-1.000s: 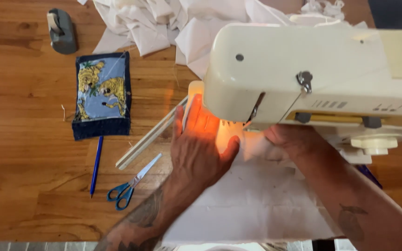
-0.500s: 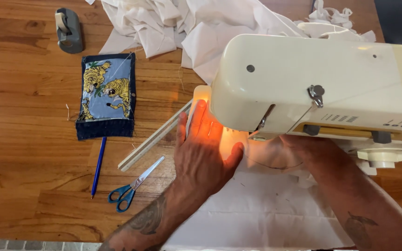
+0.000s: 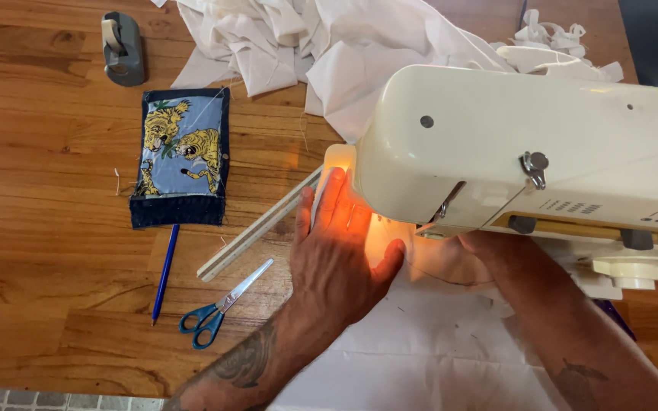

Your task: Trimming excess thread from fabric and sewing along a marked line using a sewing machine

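Under the head of the sewing machine point(image 3: 542, 144), white cloth point(image 3: 436, 358) is pressed flat by the left hand point(image 3: 340, 259), open with fingers spread; the right hand point(image 3: 451, 262) is mostly hidden, so its grip cannot be told; a long part of the cloth is seen before the needle, so much sewing seems left; scissors point(image 3: 218, 308), a pen point(image 3: 165, 274) and a ruler point(image 3: 257, 228) lie aside unused.
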